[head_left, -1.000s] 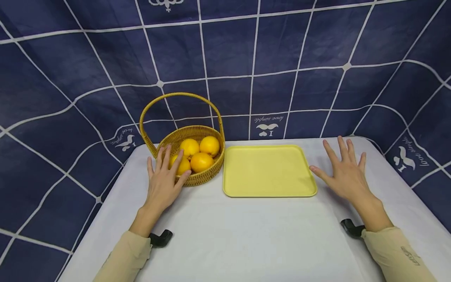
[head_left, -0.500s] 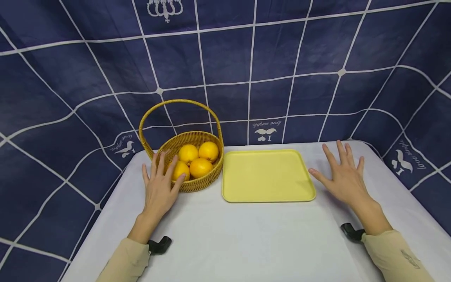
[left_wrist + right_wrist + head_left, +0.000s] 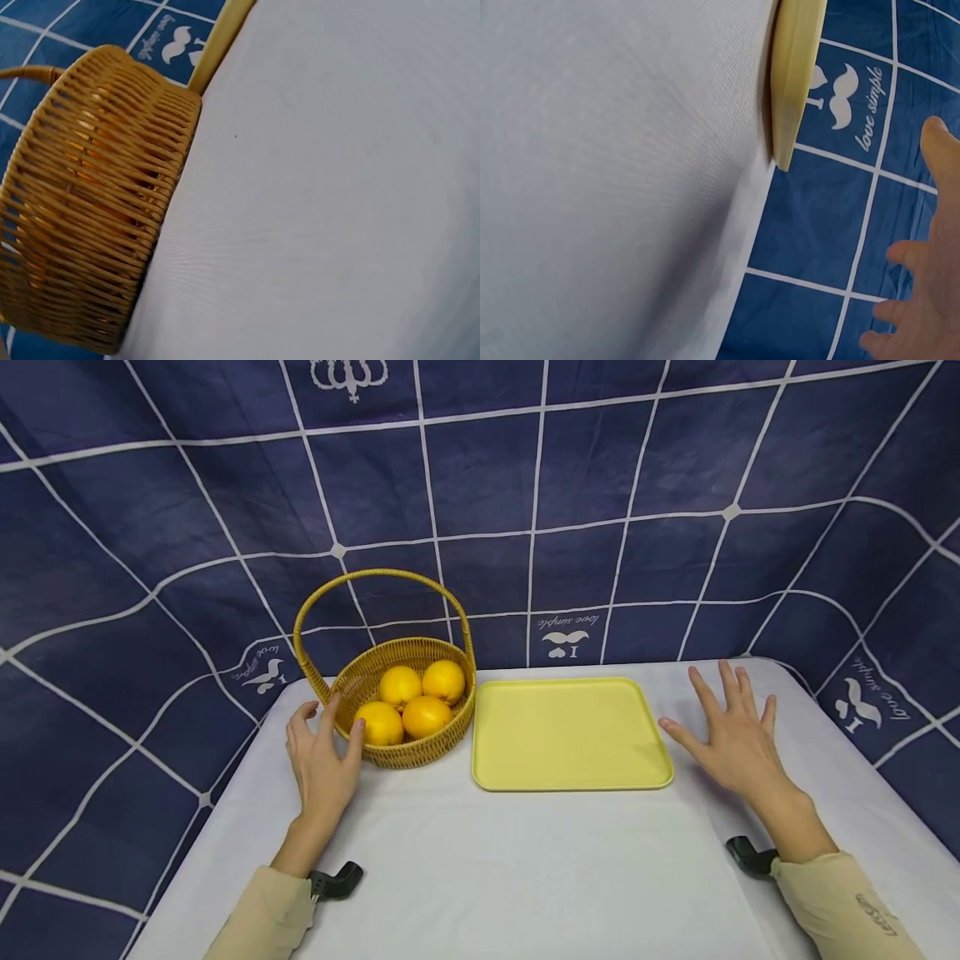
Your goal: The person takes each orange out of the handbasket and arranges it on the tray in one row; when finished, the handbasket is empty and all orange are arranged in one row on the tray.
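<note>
Now left hand curls beside basket; right hand spread flat.

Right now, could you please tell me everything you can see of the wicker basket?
The wicker basket is round, woven of golden-tan cane with open slatted sides and a tall arched handle. It stands upright on the white table, at the left of the yellow tray, close to it. Four oranges lie inside. The left hand is at its left front side, fingers loosely curved by the rim; whether they touch it is unclear.
</note>
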Action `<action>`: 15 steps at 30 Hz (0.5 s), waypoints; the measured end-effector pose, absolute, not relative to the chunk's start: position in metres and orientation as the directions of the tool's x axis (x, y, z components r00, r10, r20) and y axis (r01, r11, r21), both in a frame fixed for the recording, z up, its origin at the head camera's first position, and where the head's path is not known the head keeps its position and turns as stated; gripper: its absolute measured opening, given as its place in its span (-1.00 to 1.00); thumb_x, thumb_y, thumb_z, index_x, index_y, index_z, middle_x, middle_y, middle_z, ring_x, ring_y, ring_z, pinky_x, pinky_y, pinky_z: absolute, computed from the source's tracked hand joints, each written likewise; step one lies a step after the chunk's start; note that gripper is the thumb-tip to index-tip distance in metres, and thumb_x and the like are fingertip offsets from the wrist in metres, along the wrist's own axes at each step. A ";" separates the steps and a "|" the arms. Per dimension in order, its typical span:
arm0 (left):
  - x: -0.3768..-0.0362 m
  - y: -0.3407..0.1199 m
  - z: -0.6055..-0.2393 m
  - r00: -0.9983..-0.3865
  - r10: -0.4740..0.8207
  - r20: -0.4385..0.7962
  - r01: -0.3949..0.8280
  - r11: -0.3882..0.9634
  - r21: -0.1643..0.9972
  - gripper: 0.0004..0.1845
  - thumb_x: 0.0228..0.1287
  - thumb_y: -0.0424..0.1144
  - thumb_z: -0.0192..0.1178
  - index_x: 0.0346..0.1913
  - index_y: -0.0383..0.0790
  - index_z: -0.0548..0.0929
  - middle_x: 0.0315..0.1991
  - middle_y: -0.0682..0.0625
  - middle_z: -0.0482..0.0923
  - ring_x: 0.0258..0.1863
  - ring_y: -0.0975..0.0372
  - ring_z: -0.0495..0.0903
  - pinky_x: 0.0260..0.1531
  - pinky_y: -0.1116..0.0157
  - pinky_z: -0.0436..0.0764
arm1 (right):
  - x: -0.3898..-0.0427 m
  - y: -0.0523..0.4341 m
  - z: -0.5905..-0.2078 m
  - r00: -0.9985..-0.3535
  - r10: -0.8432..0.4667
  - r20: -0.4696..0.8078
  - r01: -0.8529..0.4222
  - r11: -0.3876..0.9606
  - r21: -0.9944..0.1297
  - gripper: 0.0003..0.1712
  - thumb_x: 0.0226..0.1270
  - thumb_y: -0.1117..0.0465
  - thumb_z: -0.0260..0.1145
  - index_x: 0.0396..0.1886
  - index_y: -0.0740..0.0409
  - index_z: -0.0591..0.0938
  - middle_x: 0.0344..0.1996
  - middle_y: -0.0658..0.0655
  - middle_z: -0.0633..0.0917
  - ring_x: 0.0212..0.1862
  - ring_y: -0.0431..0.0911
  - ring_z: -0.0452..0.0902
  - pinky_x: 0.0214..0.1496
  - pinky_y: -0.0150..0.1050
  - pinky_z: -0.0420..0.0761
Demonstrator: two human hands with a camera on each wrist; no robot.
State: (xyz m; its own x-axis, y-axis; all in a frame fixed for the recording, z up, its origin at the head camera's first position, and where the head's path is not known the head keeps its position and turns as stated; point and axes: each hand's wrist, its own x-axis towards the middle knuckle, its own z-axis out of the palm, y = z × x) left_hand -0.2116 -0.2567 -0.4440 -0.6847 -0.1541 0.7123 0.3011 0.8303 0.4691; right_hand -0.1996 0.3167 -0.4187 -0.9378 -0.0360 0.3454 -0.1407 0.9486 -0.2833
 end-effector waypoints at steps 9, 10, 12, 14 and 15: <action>-0.215 -0.263 -0.458 -0.844 -0.208 0.495 0.227 0.697 0.680 -0.36 0.64 0.01 0.09 0.63 -0.10 0.31 0.66 -0.28 0.11 0.65 -0.22 0.07 0.60 -0.31 0.06 | -0.200 0.316 -0.419 -0.938 -0.035 0.345 -0.145 0.944 -0.297 0.11 0.46 -0.42 0.20 0.75 0.01 0.04 0.70 0.41 -0.16 0.71 0.34 -0.45 0.45 0.71 -0.44; -0.216 -0.263 -0.459 -0.851 -0.203 0.485 0.229 0.686 0.690 -0.36 0.65 0.01 0.07 0.65 -0.09 0.28 0.66 -0.25 0.12 0.65 -0.20 0.07 0.61 -0.28 0.06 | -0.200 0.316 -0.419 -0.938 -0.035 0.345 -0.144 0.944 -0.298 0.10 0.46 -0.42 0.20 0.74 0.02 0.04 0.70 0.42 -0.15 0.71 0.35 -0.44 0.45 0.71 -0.43; -0.216 -0.264 -0.461 -0.862 -0.200 0.466 0.230 0.665 0.711 -0.35 0.66 0.02 0.05 0.67 -0.07 0.23 0.67 -0.19 0.13 0.66 -0.17 0.08 0.63 -0.24 0.07 | -0.199 0.316 -0.419 -0.940 -0.034 0.339 -0.143 0.943 -0.300 0.11 0.46 -0.42 0.20 0.74 0.04 0.05 0.69 0.44 -0.14 0.70 0.37 -0.42 0.45 0.70 -0.43; -0.216 -0.264 -0.463 -0.869 -0.202 0.451 0.228 0.646 0.728 -0.33 0.67 0.02 0.05 0.68 -0.04 0.20 0.68 -0.12 0.14 0.66 -0.13 0.10 0.63 -0.20 0.10 | -0.199 0.315 -0.419 -0.942 -0.035 0.333 -0.141 0.943 -0.302 0.11 0.46 -0.42 0.20 0.74 0.05 0.06 0.68 0.46 -0.12 0.69 0.40 -0.39 0.46 0.70 -0.42; -0.215 -0.265 -0.464 -0.873 -0.202 0.443 0.227 0.636 0.738 -0.33 0.67 0.02 0.05 0.69 -0.03 0.18 0.68 -0.10 0.13 0.66 -0.11 0.11 0.63 -0.19 0.11 | -0.199 0.315 -0.419 -0.944 -0.035 0.329 -0.141 0.943 -0.301 0.11 0.46 -0.42 0.20 0.74 0.06 0.06 0.68 0.46 -0.12 0.69 0.41 -0.39 0.46 0.70 -0.42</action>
State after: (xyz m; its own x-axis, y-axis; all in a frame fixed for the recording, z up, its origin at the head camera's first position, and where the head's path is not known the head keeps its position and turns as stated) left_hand -0.2154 -0.2646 -0.4637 -0.8732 -0.2022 0.4434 0.2273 0.6359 0.7376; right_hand -0.1994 0.3148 -0.4194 -0.9436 -0.0355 0.3291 -0.1405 0.9432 -0.3012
